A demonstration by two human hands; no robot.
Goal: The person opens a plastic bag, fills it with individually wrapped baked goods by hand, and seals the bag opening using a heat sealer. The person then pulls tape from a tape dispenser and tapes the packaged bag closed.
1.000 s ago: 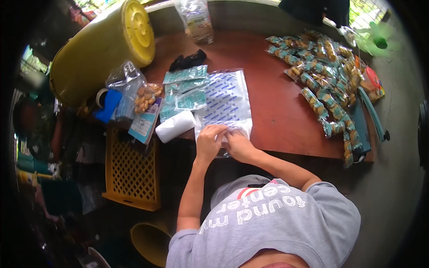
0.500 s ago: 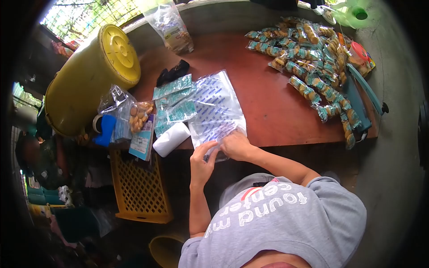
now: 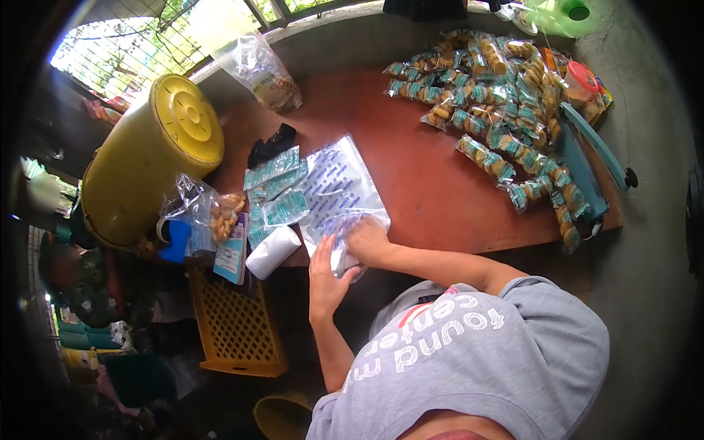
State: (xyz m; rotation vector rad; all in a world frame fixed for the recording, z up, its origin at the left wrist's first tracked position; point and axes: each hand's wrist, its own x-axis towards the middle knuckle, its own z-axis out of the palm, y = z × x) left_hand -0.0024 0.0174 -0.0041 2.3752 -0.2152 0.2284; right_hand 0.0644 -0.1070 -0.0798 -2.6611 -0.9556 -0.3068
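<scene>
On my feed: red-brown table (image 3: 433,202), flat top, near edge straight. Low grey wall (image 3: 345,48) right behind the table's far edge, showing curved from where I sit. Barred window (image 3: 176,44) above that wall, beyond the table's far-left corner — I get green foliage (image 3: 202,26) through the grid, partly blown out. Plain grey surface (image 3: 653,249) along the table's right side; can't tell remotely if it's wall or floor. Under the table's near edge, shade too deep for me to read. Left of the table: dim cluttered area (image 3: 95,293), small bright patch (image 3: 31,169) at its outer side. Daylight — brightest at the window, softer on the tabletop.
</scene>
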